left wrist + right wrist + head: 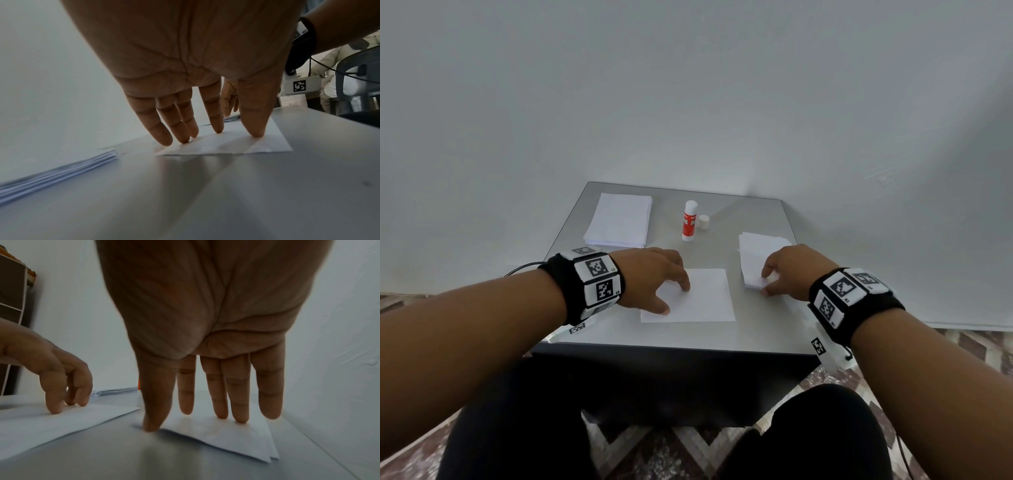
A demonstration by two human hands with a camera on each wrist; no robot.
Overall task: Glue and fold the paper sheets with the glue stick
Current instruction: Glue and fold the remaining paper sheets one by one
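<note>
- The grey table (756, 335) is seen from above, with everything laid out on its top.
- A thick stack of flat sheets (619, 219) is kept at about 11 o'clock on the table. These look unused, so a good deal of work is judged to be left.
- One single sheet (705, 298) is laid flat at about 6 o'clock, close to the near edge. No fold is seen in it, and whether glue has been put on it cannot be told.
- A smaller pile of folded papers (753, 260) is found at about 3 o'clock. These are judged to be the finished ones, so some of the job looks done.
- The left hand (654, 277) is spread out, and the single sheet is pressed down by its straight fingertips (218, 129). Nothing is gripped.
- The right hand (791, 270) is also spread out, and the folded pile is touched by its fingertips (238, 418). Nothing is gripped by it either.
- The glue stick (690, 219) is stood upright at about 12 o'clock, well apart from both hands.
- Its cap (703, 222) is off and is set just beside it, so the stick looks ready to be picked up for the flat sheet.
</note>
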